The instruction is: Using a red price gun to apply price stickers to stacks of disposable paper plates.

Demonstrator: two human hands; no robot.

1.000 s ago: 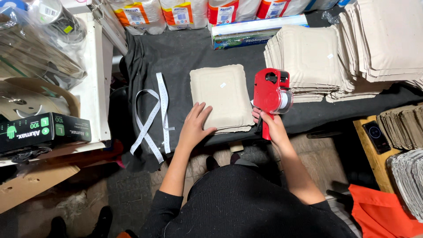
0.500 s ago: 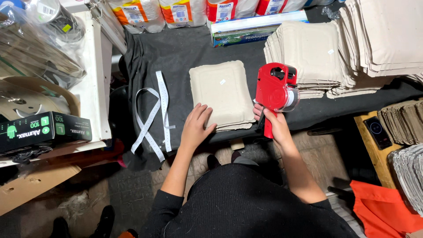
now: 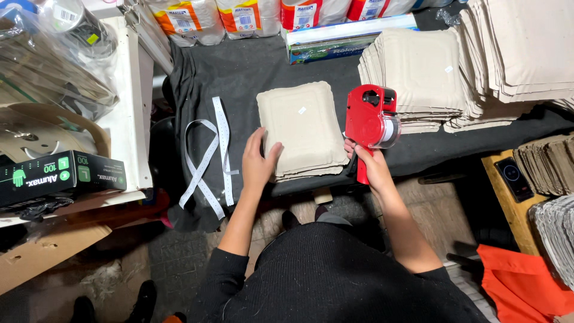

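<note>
Since earlier, label gun point(image 3: 372, 122) moved left toward tray stack point(image 3: 304, 130); right hand point(image 3: 369, 165) grips its handle. Left hand point(image 3: 258, 162) flat, open, at stack's 8 o'clock.

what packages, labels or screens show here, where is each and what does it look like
Small white sticker: on the top beige tray under the left hand.
Red label gun: in the right hand.
Black-green glove box: left shelf.
Long blue-green box: top centre.
White-orange wrapped packs: top edge.
Phone, dark screen: right wooden ledge.
</note>
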